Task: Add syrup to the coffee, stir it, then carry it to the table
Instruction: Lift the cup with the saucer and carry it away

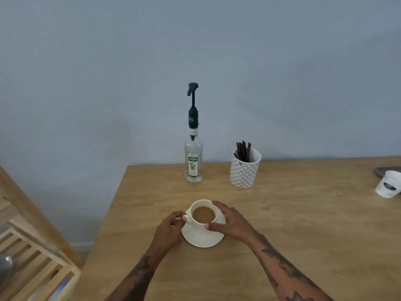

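In front of the syrup bottle, the right hand grips the cup; the left hand pinches its handle side; stirrers stand right of the bottle.

A cream cup of light-brown coffee is seen on a cream saucer. The clear syrup bottle is fitted with a dark green pump and a green-and-white label. Dark brown stirrers are kept in a white pot patterned with grey diamonds. The worktop is tan wood; the wall is grey-blue.

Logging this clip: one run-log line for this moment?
right hand grips cup | left hand at its handle | cup on saucer | syrup bottle untouched
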